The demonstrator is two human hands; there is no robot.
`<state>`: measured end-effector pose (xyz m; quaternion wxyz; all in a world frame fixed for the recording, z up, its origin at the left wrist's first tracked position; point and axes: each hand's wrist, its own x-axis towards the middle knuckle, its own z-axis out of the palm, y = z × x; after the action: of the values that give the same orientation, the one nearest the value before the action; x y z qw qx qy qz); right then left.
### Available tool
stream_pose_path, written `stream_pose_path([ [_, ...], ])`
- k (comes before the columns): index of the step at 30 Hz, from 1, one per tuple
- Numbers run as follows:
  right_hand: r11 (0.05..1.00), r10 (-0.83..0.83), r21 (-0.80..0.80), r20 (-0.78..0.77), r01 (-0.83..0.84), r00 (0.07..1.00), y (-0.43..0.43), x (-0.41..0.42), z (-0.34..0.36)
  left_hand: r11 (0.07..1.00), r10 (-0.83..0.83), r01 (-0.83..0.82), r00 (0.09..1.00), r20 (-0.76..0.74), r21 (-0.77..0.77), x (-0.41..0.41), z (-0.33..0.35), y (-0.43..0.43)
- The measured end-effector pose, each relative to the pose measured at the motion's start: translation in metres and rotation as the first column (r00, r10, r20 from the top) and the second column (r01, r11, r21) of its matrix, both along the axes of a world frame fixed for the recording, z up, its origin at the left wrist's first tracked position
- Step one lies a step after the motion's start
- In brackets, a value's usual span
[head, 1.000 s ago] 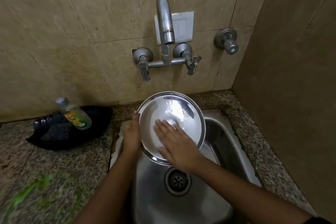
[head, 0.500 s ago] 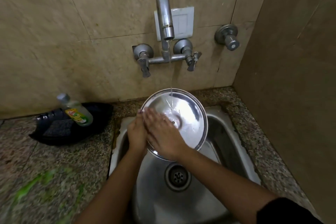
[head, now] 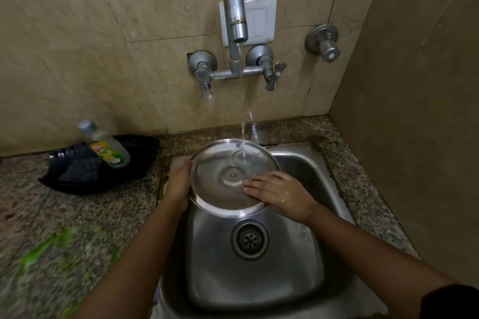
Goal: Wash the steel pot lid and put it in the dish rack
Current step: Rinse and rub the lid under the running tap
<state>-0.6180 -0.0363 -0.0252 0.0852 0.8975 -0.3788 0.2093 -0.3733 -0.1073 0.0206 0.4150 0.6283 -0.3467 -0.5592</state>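
Observation:
The round steel pot lid (head: 220, 176) is held tilted over the steel sink (head: 305, 171), its inner side facing me, with a small rivet at its centre. My left hand (head: 178, 184) grips its left rim from behind. My right hand (head: 280, 191) lies flat on the lid's right part, fingers together and pointing left. Water runs from the tap (head: 234, 8) onto the lid's upper right edge. No dish rack is in view.
A black tray (head: 134, 160) on the granite counter at left holds a dish soap bottle (head: 106, 147) and a dark scrub pad (head: 80, 169). The sink drain (head: 249, 239) is below the lid. A tiled wall stands behind and a brown wall at right.
My right hand has slid from the lid's left side across to its right side. The lid sits a little lower and flatter under the stream.

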Motion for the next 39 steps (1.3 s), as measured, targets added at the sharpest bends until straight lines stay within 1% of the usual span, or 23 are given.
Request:
stream_pose_path([
  [2,0.996,0.031,0.075,0.116,-0.039,0.993,-0.004,0.004,0.014,0.981,-0.04,0.041,0.999,-0.009,0.191,0.012,-0.004,-0.005],
  [4,0.948,-0.073,0.317,0.296,-0.026,0.952,-0.009,0.01,0.028,0.949,-0.064,0.096,0.991,-0.115,0.3,0.02,-0.008,-0.002],
  [5,0.891,-0.163,0.451,0.408,-0.043,0.899,-0.012,0.014,0.033,0.943,-0.071,0.119,0.984,-0.163,0.31,0.022,-0.009,0.0],
  [7,0.759,-0.36,0.634,0.6,-0.15,0.714,-0.017,0.02,0.043,0.951,-0.093,0.156,0.968,-0.233,0.267,0.019,-0.015,0.003],
  [9,0.684,-0.547,0.692,0.696,-0.232,0.465,-0.028,0.022,0.047,0.967,-0.105,0.154,0.966,-0.236,0.202,0.01,-0.016,0.007],
  [11,0.631,-0.688,0.731,0.682,-0.26,0.248,-0.037,0.017,0.047,0.98,-0.11,0.145,0.966,-0.234,0.138,0.001,-0.015,0.01],
  [13,0.561,-0.776,0.753,0.623,-0.344,0.097,-0.044,0.011,0.043,0.993,-0.077,0.095,0.974,-0.215,0.075,-0.002,-0.01,0.011],
  [14,0.54,-0.798,0.745,0.601,-0.391,0.044,-0.045,0.008,0.042,0.995,-0.075,0.085,0.977,-0.201,0.042,-0.001,-0.007,0.011],
  [17,0.497,-0.833,0.7,0.55,-0.513,-0.058,-0.048,-0.002,0.04,0.975,-0.222,0.212,0.959,-0.175,-0.07,0.0,0.003,0.007],
  [19,0.478,-0.844,0.674,0.53,-0.563,-0.083,-0.05,-0.007,0.039,0.963,-0.233,0.21,0.964,-0.13,-0.168,-0.004,0.009,0.007],
  [21,0.509,-0.834,0.708,0.547,-0.49,-0.076,-0.055,-0.007,0.037,0.954,-0.179,0.161,0.983,-0.049,-0.253,-0.013,0.013,0.009],
  [22,0.557,-0.81,0.744,0.586,-0.368,-0.042,-0.059,-0.006,0.036,0.951,-0.142,0.13,0.99,-0.021,-0.282,-0.018,0.016,0.011],
  [23,0.616,-0.769,0.759,0.637,-0.212,0.048,-0.063,-0.005,0.037,0.946,-0.119,0.115,0.993,0.005,-0.305,-0.02,0.017,0.012],
  [25,0.728,-0.666,0.678,0.665,0.103,0.338,-0.073,0.0,0.043,0.935,-0.118,0.124,0.992,0.037,-0.333,-0.026,0.019,0.014],
  [27,0.814,-0.545,0.518,0.527,0.262,0.652,-0.081,0.011,0.058,0.914,-0.186,0.205,0.979,0.087,-0.352,-0.031,0.019,0.016],
  [29,0.916,-0.316,0.343,0.293,0.209,0.902,-0.089,0.031,0.076,0.896,-0.219,0.237,0.972,0.089,-0.375,-0.036,0.022,0.016],
  [30,0.957,-0.188,0.257,0.18,0.138,0.966,-0.093,0.04,0.081,0.895,-0.226,0.238,0.971,0.076,-0.378,-0.037,0.023,0.015],
  [31,0.976,-0.103,0.204,0.107,0.08,0.989,-0.097,0.044,0.083,0.89,-0.23,0.234,0.971,0.059,-0.392,-0.037,0.025,0.015],
  [32,0.981,-0.078,0.183,0.097,0.059,0.992,-0.099,0.044,0.084,0.893,-0.215,0.218,0.975,0.053,-0.395,-0.035,0.025,0.014],
  [34,0.963,-0.201,0.222,0.213,0.153,0.956,-0.102,0.031,0.079,0.897,-0.173,0.171,0.984,0.033,-0.408,-0.032,0.029,0.016],
  [36,0.878,-0.422,0.392,0.356,0.277,0.834,-0.103,0.015,0.072,0.912,-0.151,0.133,0.988,-0.016,-0.388,-0.027,0.027,0.018],
  [37,0.839,-0.486,0.458,0.382,0.295,0.786,-0.104,0.011,0.069,0.922,-0.168,0.142,0.985,-0.04,-0.361,-0.025,0.027,0.018],
  [39,0.822,-0.463,0.516,0.362,0.239,0.809,-0.105,0.014,0.073,0.928,-0.274,0.248,0.96,-0.056,-0.279,-0.023,0.033,0.017],
])
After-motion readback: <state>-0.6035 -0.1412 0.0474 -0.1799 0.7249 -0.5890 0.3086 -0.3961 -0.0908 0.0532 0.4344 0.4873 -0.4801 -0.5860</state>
